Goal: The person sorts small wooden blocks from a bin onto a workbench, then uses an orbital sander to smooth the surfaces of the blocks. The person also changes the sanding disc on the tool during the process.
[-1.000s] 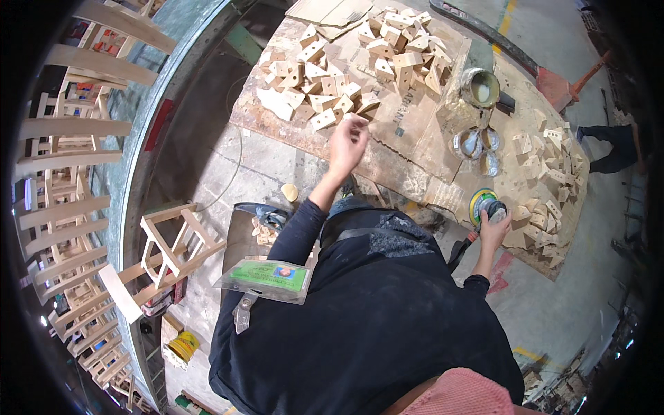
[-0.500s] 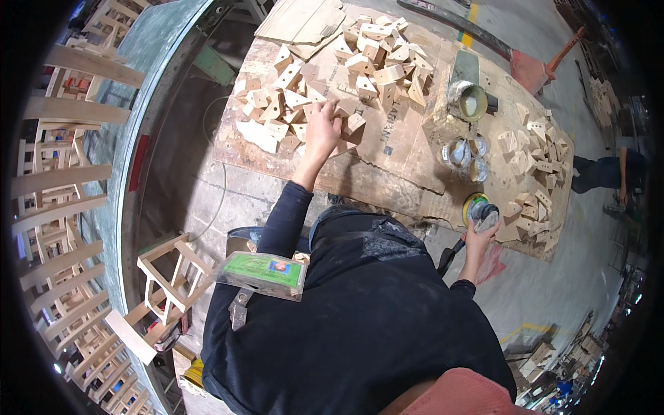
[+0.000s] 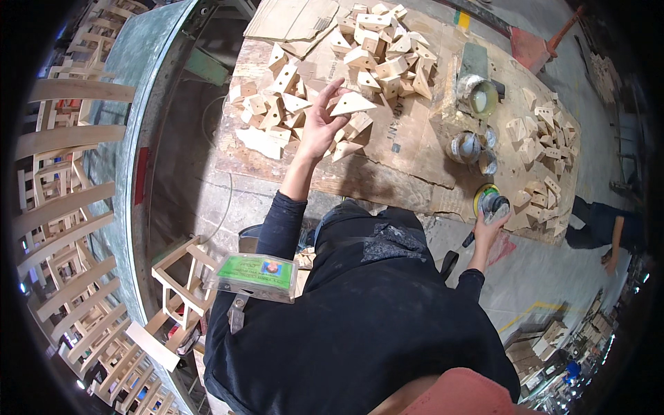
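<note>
My left hand (image 3: 319, 130) is over the near-left part of the cardboard-covered table, its index finger stretched out. Between its thumb and fingers is a pale triangular wooden block (image 3: 354, 104) with a small hole; the fingers hide part of the grip. More wooden blocks (image 3: 351, 131) lie just beneath and beside this hand. On the right, my right hand (image 3: 486, 232) is wrapped round a handheld disc sander (image 3: 492, 203) with a yellow-green rimmed pad. The sander is at the table's near edge, its pad tilted to the left.
A large heap of blocks (image 3: 387, 52) lies at the far middle, and other piles (image 3: 543, 142) are on the right. Tins (image 3: 474, 149) and an open round can (image 3: 482, 99) stand between. Slatted wooden frames (image 3: 69, 145) line the left. Another person (image 3: 605, 225) is at far right.
My left hand has turned and its fingers have spread, with a triangular block now showing at them. The sander and my right hand have shifted slightly right in view.
</note>
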`<state>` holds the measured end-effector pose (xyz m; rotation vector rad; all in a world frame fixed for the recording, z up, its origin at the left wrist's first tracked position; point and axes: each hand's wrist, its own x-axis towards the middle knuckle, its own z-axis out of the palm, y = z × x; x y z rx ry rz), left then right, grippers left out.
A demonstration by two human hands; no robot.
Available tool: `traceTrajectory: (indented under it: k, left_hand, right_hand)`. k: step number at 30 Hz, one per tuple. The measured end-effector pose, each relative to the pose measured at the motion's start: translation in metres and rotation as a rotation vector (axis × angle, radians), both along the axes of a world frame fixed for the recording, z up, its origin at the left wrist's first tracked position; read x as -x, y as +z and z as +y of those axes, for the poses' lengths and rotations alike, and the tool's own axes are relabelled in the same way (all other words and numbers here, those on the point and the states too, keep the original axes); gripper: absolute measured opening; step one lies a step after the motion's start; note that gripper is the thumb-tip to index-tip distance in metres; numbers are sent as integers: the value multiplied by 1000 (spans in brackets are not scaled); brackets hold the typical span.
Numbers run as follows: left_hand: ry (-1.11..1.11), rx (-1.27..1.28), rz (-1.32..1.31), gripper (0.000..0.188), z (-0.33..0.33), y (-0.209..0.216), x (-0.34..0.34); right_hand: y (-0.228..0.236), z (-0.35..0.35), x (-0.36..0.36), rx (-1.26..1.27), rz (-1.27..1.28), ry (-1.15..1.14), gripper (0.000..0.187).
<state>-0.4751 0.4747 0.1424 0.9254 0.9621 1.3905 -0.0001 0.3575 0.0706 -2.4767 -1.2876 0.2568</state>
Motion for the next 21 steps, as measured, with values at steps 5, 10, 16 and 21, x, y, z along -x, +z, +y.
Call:
traceTrajectory:
  k: [5, 10, 16, 21]
  left_hand:
    - [40, -74, 248, 63, -2, 7, -18]
    - [153, 497, -68, 37, 7, -25, -34]
    - [382, 555, 144, 47, 58, -46, -37]
    - [570, 323, 641, 57, 104, -119, -22]
  right_hand:
    - [8, 2, -4, 41, -17, -8, 98]
    - [4, 14, -31, -111, 19, 139, 88]
    - [11, 19, -43, -101, 61, 159, 81]
    - [7, 25, -56, -103, 22, 173, 82]
